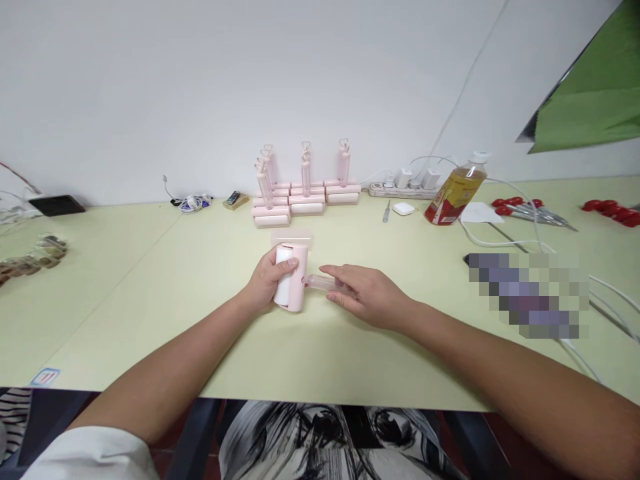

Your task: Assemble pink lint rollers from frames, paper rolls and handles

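My left hand is closed round the head of a pink lint roller, its thumb lying across the front. A white roll shows along the left side of that head. My right hand grips the clear pink handle, thumb below and fingers above. The handle's narrow end meets the middle of the head; whether it is seated there I cannot tell. Just behind lies a translucent pink cover, partly hidden by the head.
Several pink lint rollers with upright handles stand near the wall. Rightward are a screwdriver, a power strip, a drink bottle, red-handled pliers and loose cables. A coiled cable and dark phone lie leftward.
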The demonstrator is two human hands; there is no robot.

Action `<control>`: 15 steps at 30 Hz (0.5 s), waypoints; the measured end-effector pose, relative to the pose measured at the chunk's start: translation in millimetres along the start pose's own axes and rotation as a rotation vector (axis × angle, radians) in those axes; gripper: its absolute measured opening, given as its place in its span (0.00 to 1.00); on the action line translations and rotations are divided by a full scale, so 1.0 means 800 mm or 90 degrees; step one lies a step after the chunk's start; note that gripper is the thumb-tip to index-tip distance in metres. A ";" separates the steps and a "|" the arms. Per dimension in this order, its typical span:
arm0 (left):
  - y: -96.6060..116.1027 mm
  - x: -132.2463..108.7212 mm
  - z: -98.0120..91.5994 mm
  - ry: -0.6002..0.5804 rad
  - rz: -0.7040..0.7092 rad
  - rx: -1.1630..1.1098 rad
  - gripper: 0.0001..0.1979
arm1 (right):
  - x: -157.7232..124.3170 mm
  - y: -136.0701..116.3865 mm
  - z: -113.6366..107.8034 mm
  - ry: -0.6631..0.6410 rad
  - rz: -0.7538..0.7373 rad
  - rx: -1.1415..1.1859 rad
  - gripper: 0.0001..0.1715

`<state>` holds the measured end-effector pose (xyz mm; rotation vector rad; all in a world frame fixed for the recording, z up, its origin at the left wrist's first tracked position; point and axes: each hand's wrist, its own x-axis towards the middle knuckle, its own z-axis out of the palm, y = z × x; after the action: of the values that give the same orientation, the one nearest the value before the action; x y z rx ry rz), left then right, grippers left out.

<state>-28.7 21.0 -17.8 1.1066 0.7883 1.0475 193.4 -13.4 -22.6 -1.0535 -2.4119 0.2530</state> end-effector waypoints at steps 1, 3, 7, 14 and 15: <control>-0.001 0.000 -0.001 0.008 0.004 0.012 0.20 | 0.000 -0.001 -0.001 -0.003 0.010 0.006 0.24; -0.004 0.001 -0.004 0.019 0.010 0.034 0.20 | 0.000 -0.002 -0.002 -0.006 0.021 0.003 0.23; -0.006 0.002 -0.005 0.010 0.039 0.091 0.20 | -0.002 -0.003 -0.003 -0.017 0.022 -0.035 0.22; -0.004 -0.002 0.002 0.028 0.047 0.195 0.21 | -0.002 -0.009 -0.003 -0.045 0.033 -0.102 0.23; -0.003 -0.003 0.004 0.026 0.041 0.204 0.21 | -0.002 -0.010 -0.003 -0.052 0.033 -0.105 0.23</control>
<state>-26.3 17.5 -19.1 1.3935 0.9825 1.0231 190.5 -20.3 -18.1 -1.2013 -2.5148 0.1187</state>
